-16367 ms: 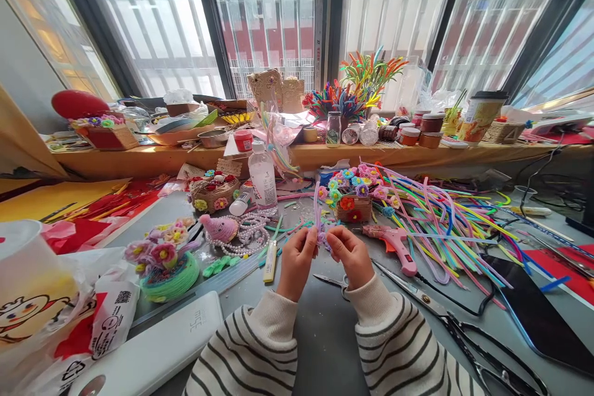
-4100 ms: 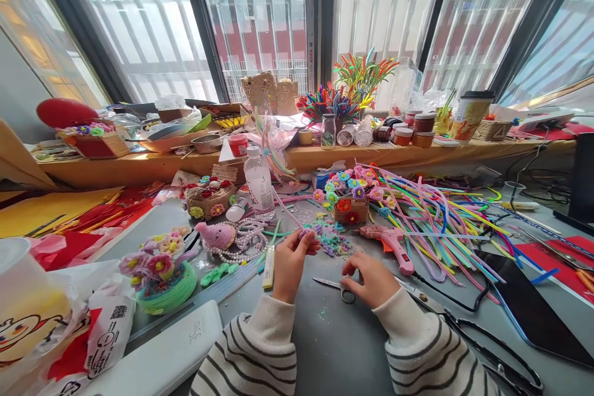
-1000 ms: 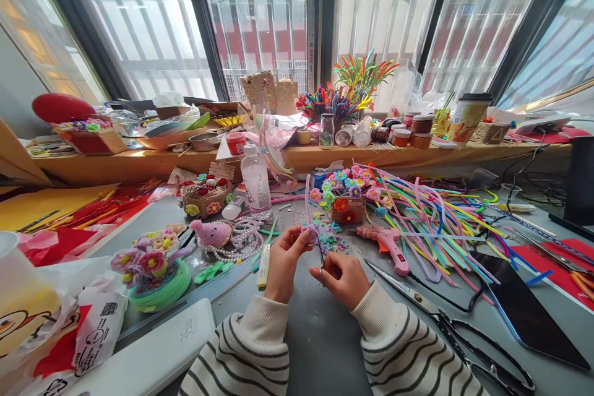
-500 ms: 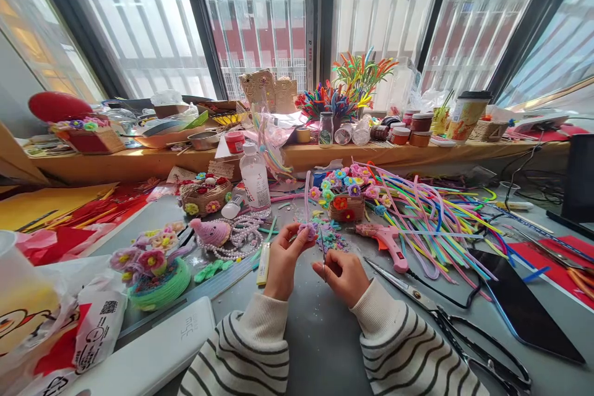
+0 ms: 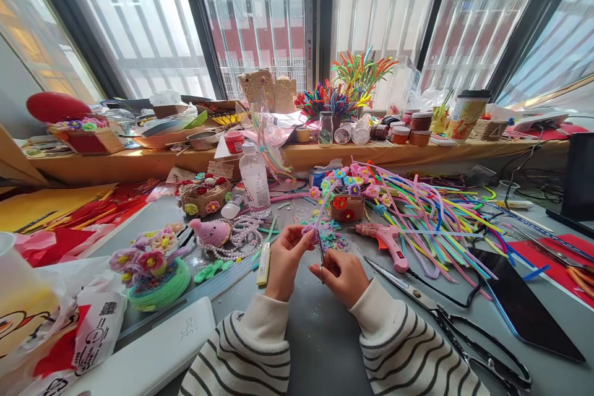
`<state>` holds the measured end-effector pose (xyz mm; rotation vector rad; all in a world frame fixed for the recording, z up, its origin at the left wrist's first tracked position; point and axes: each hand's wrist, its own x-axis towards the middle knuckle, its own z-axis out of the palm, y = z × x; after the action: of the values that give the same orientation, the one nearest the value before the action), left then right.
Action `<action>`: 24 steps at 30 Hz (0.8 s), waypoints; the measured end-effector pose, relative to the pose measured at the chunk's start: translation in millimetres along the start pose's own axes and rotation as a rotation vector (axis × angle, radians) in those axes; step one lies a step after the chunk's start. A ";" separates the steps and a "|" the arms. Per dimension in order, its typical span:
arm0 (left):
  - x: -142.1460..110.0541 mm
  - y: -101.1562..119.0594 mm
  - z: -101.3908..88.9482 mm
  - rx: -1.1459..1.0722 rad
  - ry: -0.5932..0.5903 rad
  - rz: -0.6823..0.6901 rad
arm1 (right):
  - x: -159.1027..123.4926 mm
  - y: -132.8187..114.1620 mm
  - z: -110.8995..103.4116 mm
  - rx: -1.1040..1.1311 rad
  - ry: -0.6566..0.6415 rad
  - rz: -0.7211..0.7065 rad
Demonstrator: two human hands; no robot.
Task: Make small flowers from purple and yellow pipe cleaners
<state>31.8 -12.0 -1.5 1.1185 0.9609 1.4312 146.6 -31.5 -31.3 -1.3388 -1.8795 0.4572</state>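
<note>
Between the thumb and fingers of my left hand (image 5: 285, 258) is a small purple pipe-cleaner flower (image 5: 312, 234), its long stem rising and leaning right. My right hand (image 5: 343, 275) is closed on small scissors (image 5: 322, 252), whose thin blades point up beside the flower; the handles are mostly hidden by my fingers. Behind my hands lies a pile of tiny coloured fuzz clippings (image 5: 335, 239). A pink glue gun (image 5: 387, 242) rests to the right, close to my right hand. A yellow-and-white utility knife (image 5: 263, 265) lies just left of my left wrist.
Large black-handled scissors (image 5: 429, 303) and a dark phone (image 5: 524, 303) lie at right, below a heap of loose pipe cleaners (image 5: 431, 223). On the left are a green flower pot (image 5: 160, 288), a white power bank (image 5: 162, 346) and a water bottle (image 5: 255, 182).
The purple flower has turned in my left hand; its stem went from upright to leaning right. My right hand and the small scissors have shifted slightly left.
</note>
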 end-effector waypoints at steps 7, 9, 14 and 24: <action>0.8 -0.8 0.1 -0.013 0.011 -0.005 | 0.2 1.4 -0.6 0.033 0.021 -0.030; 1.6 -1.6 -0.8 -0.021 0.015 -0.003 | 0.6 1.6 -1.3 0.046 0.037 -0.037; 3.1 -4.4 -3.2 -0.053 0.047 0.029 | 0.4 0.8 -3.0 0.060 0.065 -0.014; 1.5 -2.2 -1.9 -0.036 0.053 0.042 | -0.1 -2.5 -2.1 0.028 -0.053 0.018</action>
<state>30.4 -10.2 -3.9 1.0849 0.9501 1.5125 146.6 -32.8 -28.4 -1.3375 -1.8984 0.5312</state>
